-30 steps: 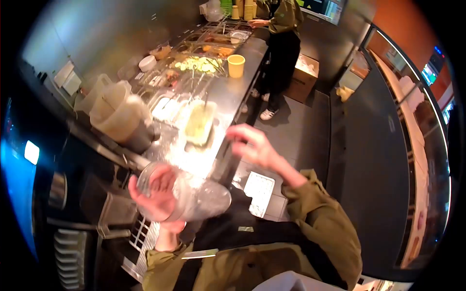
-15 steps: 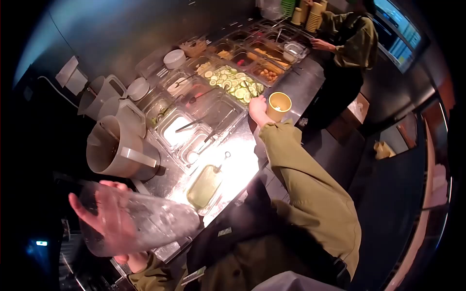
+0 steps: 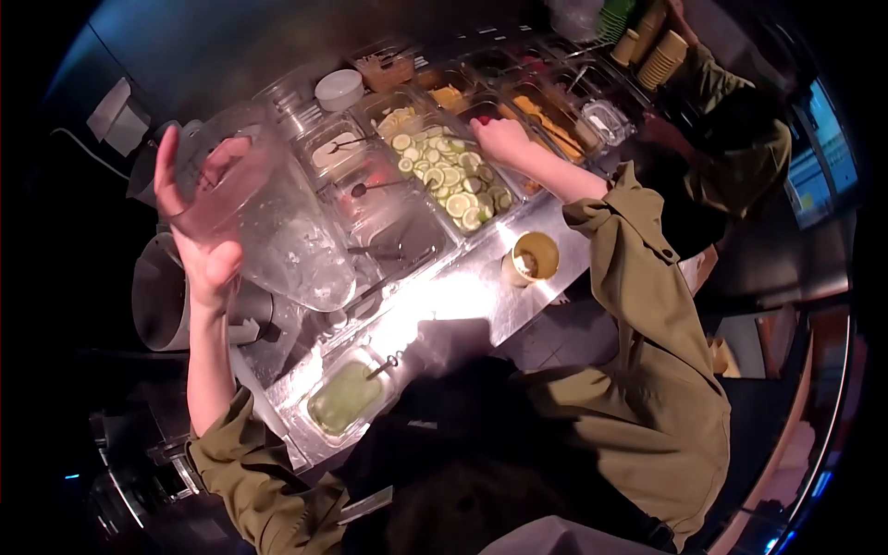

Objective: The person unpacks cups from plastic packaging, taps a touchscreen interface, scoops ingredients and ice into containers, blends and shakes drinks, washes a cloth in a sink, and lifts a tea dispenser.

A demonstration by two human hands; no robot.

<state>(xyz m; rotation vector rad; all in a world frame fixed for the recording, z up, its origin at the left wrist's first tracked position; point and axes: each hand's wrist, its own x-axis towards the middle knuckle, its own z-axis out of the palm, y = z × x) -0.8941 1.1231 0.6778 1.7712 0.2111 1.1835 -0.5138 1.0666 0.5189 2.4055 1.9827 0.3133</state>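
The clear jug [image 3: 301, 245] has shifted to the upper left, gripped by my left hand [image 3: 208, 250]; my right hand [image 3: 506, 141], finger closure unclear to me, is upper centre beside citrus slices [image 3: 449, 180].

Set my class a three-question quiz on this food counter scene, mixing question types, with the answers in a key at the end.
1. Which of the person's hands holds the transparent plastic container?
2. True or false: the right hand is beside the round, green-rinded citrus slices.
3. Where does the yellow round cup stand? A, among the citrus slices; B, on the shiny steel counter; C, inside the transparent plastic container.

Key: 1, the left hand; 2, true; 3, B.
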